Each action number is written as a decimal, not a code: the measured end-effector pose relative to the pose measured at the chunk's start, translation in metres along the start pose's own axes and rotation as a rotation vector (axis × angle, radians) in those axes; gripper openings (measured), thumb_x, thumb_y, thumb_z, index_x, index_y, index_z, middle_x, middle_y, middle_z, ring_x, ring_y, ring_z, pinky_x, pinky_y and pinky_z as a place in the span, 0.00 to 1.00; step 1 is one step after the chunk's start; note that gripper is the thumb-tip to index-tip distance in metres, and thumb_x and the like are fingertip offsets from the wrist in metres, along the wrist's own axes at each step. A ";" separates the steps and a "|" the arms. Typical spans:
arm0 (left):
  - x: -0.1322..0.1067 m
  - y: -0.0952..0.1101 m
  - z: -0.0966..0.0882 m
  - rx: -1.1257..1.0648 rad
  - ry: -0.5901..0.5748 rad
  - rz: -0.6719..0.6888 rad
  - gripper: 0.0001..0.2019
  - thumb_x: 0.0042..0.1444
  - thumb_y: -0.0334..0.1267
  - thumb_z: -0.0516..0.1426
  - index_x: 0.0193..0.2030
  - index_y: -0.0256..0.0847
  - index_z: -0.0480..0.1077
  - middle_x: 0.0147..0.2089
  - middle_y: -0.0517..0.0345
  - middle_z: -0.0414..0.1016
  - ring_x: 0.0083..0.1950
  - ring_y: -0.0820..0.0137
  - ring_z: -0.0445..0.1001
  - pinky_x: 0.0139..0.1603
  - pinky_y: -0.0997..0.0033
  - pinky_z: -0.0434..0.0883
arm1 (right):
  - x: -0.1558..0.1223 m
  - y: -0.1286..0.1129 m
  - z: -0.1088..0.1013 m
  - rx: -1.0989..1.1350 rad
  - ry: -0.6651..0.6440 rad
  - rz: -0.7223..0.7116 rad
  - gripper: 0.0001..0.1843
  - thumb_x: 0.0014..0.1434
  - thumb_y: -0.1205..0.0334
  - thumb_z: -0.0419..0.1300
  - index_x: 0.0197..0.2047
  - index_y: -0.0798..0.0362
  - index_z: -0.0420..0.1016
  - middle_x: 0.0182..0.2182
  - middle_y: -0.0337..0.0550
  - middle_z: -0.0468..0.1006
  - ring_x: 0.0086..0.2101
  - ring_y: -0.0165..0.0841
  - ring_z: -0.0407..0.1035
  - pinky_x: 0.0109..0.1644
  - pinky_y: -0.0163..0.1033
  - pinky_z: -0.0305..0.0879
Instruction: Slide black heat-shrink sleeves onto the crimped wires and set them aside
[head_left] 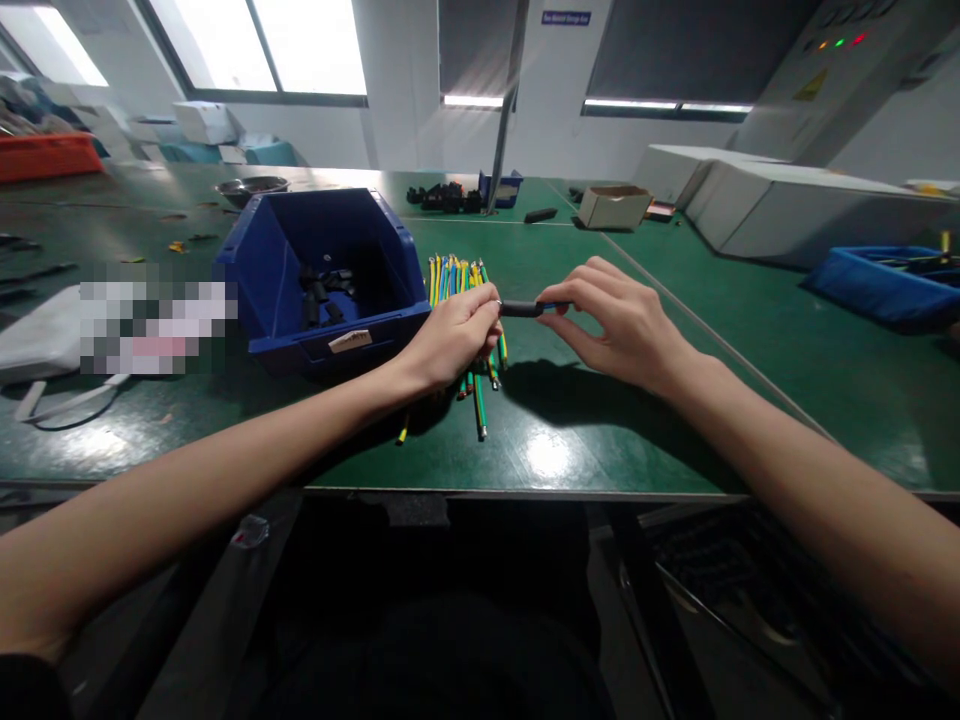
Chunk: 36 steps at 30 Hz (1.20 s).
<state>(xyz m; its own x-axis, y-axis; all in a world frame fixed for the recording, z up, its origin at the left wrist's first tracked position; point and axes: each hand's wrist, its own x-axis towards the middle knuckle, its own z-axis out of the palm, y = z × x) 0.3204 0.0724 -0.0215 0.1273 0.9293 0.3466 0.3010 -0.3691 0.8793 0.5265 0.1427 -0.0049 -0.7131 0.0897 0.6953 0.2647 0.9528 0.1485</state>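
A short black tube (pixel 519 309) bridges the gap between my two hands, lying almost level above the table. My left hand (pixel 469 335) is closed around its left end, where a small shiny bit shows at the fingertips. With thumb and fingers, my right hand (pixel 615 315) pinches a thinner dark piece at the tube's right end. Beneath and behind my left hand lies a bundle of yellow-green and blue wires (pixel 481 400) with metal tips, partly covered by that hand. Just left of it, a blue bin (pixel 405 330) holds loose black pieces (pixel 322 295).
At the back stand a metal bowl (pixel 252 187), a pole (pixel 508 110), black parts (pixel 446 197) and a small open box (pixel 613 208). White boxes (pixel 795 205) and a blue tray (pixel 885 285) are on the right. A white device (pixel 45 330) with a cable lies left.
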 end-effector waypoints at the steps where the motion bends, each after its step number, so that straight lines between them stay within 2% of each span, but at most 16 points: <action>1: 0.000 0.000 0.000 0.024 -0.001 0.012 0.11 0.63 0.33 0.47 0.28 0.41 0.57 0.24 0.64 0.64 0.24 0.78 0.62 0.25 0.77 0.61 | 0.000 0.000 0.000 -0.008 -0.004 0.007 0.07 0.66 0.61 0.56 0.44 0.52 0.73 0.32 0.45 0.74 0.35 0.37 0.65 0.38 0.45 0.66; 9: -0.001 -0.001 0.001 0.135 0.030 0.074 0.12 0.62 0.35 0.48 0.26 0.42 0.58 0.23 0.64 0.62 0.24 0.76 0.61 0.26 0.74 0.58 | 0.000 0.001 0.007 -0.076 0.013 0.048 0.10 0.68 0.62 0.54 0.42 0.53 0.76 0.32 0.46 0.75 0.34 0.36 0.64 0.38 0.43 0.64; 13: -0.001 -0.001 0.002 0.113 0.025 0.040 0.12 0.63 0.36 0.48 0.26 0.42 0.57 0.21 0.65 0.62 0.23 0.76 0.61 0.27 0.72 0.59 | 0.000 0.003 0.011 -0.088 0.029 0.069 0.10 0.68 0.62 0.54 0.41 0.53 0.76 0.32 0.45 0.75 0.34 0.36 0.65 0.39 0.42 0.64; 21: 0.000 0.006 0.002 0.108 0.133 0.078 0.14 0.64 0.38 0.48 0.26 0.43 0.58 0.20 0.63 0.64 0.22 0.76 0.61 0.26 0.71 0.61 | 0.000 0.015 -0.003 -0.101 0.008 0.203 0.10 0.68 0.55 0.55 0.40 0.49 0.75 0.33 0.45 0.74 0.37 0.38 0.66 0.41 0.46 0.63; 29: -0.003 0.006 0.004 0.084 0.004 0.015 0.13 0.65 0.34 0.48 0.27 0.42 0.59 0.22 0.62 0.66 0.23 0.77 0.65 0.26 0.74 0.63 | -0.003 0.011 -0.003 -0.102 -0.070 0.173 0.13 0.68 0.53 0.56 0.38 0.52 0.75 0.33 0.45 0.74 0.36 0.37 0.66 0.40 0.44 0.62; 36: -0.002 0.006 0.004 0.012 0.006 -0.039 0.14 0.64 0.32 0.48 0.26 0.41 0.60 0.21 0.61 0.66 0.22 0.77 0.66 0.25 0.75 0.66 | -0.001 0.005 -0.003 -0.032 -0.119 0.109 0.12 0.69 0.56 0.54 0.40 0.52 0.76 0.32 0.43 0.74 0.35 0.34 0.65 0.39 0.41 0.61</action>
<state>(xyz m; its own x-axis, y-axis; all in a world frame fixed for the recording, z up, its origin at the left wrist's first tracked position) 0.3255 0.0685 -0.0180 0.1100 0.9431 0.3138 0.3167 -0.3325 0.8883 0.5308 0.1464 -0.0029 -0.7504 0.2276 0.6206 0.3638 0.9261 0.1002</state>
